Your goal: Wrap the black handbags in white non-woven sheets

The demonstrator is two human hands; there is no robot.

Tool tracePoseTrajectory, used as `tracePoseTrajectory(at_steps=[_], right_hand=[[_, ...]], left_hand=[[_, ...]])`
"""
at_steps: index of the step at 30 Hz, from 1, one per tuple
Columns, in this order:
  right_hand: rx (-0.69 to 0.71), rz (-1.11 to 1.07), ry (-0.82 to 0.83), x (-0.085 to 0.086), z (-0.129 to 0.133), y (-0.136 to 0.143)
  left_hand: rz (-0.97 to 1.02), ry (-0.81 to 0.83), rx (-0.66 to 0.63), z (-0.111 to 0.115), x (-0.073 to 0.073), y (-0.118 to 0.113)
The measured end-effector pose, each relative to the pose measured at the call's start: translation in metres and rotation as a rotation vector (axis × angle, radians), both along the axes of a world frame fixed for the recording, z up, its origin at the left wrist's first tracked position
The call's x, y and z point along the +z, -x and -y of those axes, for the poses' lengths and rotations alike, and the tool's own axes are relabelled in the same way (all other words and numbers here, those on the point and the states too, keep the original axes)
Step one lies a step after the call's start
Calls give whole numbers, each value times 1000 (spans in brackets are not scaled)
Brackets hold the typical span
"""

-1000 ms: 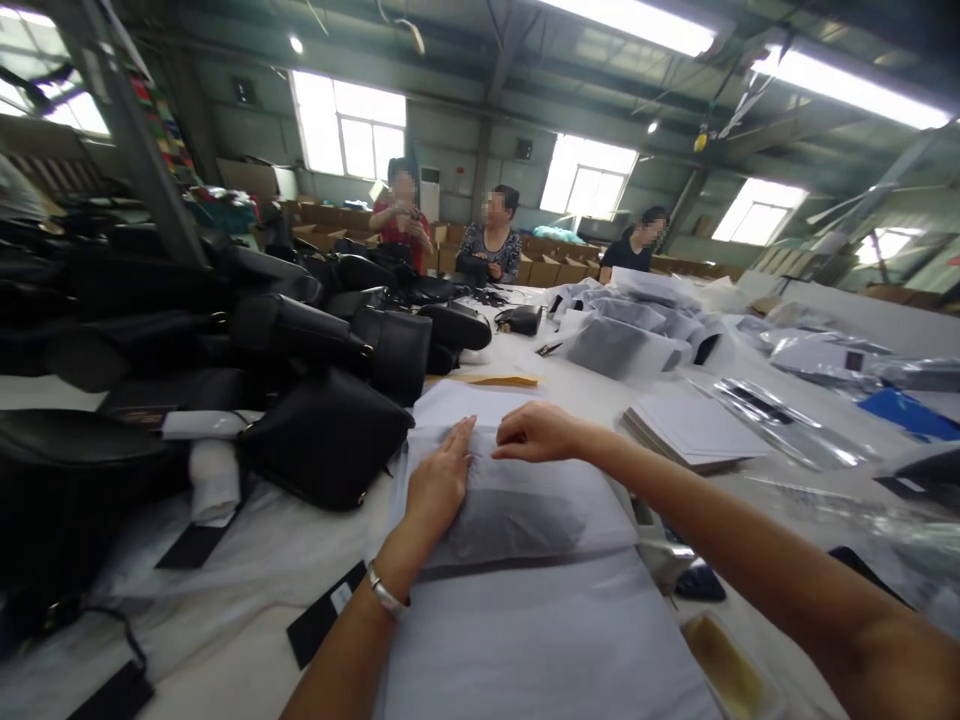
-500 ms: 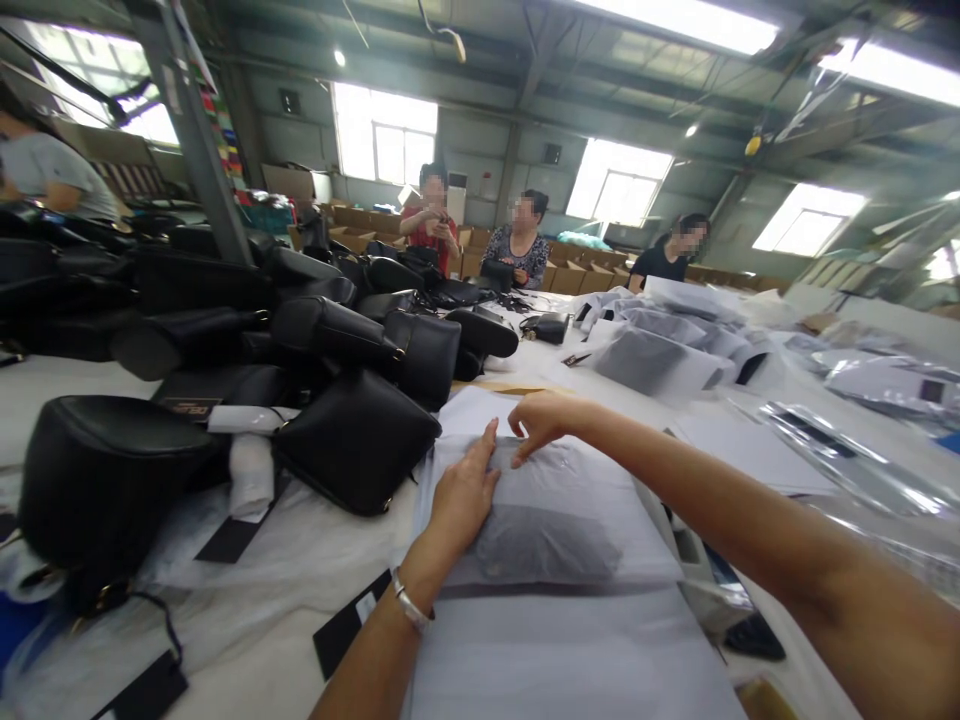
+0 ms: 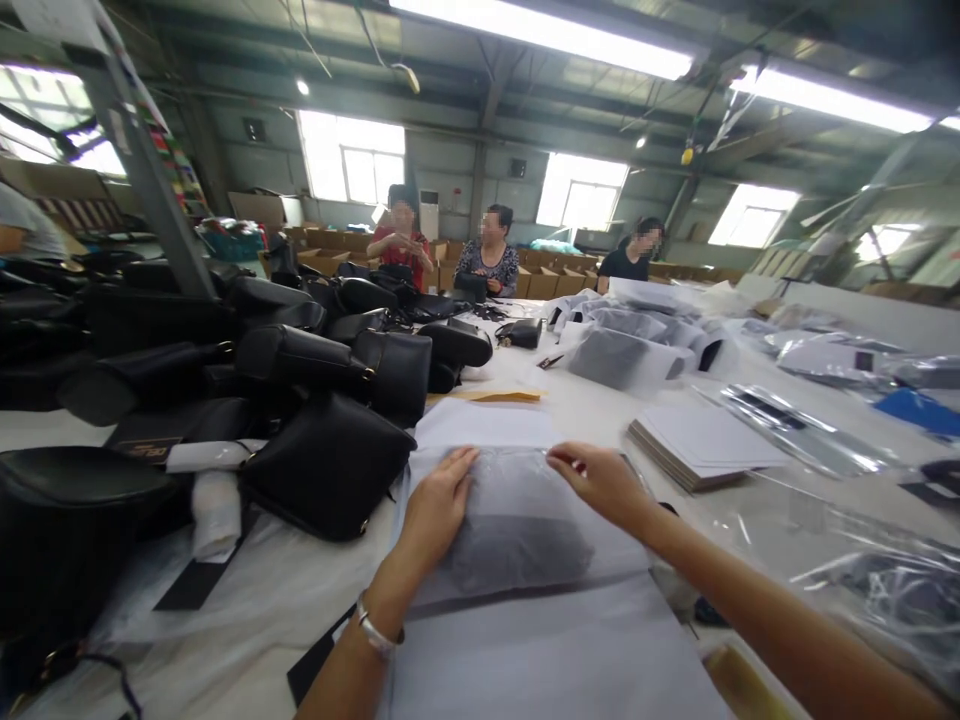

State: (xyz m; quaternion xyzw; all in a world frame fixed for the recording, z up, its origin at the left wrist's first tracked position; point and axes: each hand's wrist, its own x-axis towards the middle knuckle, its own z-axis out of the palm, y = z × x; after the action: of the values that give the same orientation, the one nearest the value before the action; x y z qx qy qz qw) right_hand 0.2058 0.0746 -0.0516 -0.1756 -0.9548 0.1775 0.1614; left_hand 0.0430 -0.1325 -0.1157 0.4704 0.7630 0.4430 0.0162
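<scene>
Rest left hand (image 3: 435,510) nearly flat, with fingers straight and close together, along the left side of a wrapped bundle (image 3: 525,530), gripping nothing with it. Wear a silver bracelet (image 3: 375,628) on that wrist. Have right hand (image 3: 604,490) half curled, with thumb and fingertips drawn close at the bundle's far right corner; cannot tell whether pinching any of the wrapping. Have the bundle lying between both hands, on white sheets (image 3: 540,660), with a dark shape visible through the thin wrapping. Looking across from the left, see black bags (image 3: 82,520) in a heap, then a white-wrapped roll (image 3: 216,515) beside a black tag (image 3: 196,572). Behind the heap, see a person in red (image 3: 388,256). Just beyond the bundle, see a yellow strip (image 3: 487,397); past that, scissors (image 3: 550,361) on the white table (image 3: 517,377). Farther right, see stacked cards (image 3: 705,445), clear plastic (image 3: 795,425) and something blue (image 3: 915,410) near the edge of view.
</scene>
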Motion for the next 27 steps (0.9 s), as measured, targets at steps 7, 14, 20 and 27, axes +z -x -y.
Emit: tracePoseTrajectory(at_steps=[7,14,20,27], right_hand=[[-189,140,1085,-58,82,-88],[-242,-197,1940,-88,112,-73],[-221,-441,2118,-87,125,-40],[27,-579,2091,-22,102,-31]], left_hand=[[-350,148,-58,-45,27,-24],[-407,398,-73,-74,14,-6],[-425,445,-128,-76,28,14],[-289,395,-121,-50,61,23]])
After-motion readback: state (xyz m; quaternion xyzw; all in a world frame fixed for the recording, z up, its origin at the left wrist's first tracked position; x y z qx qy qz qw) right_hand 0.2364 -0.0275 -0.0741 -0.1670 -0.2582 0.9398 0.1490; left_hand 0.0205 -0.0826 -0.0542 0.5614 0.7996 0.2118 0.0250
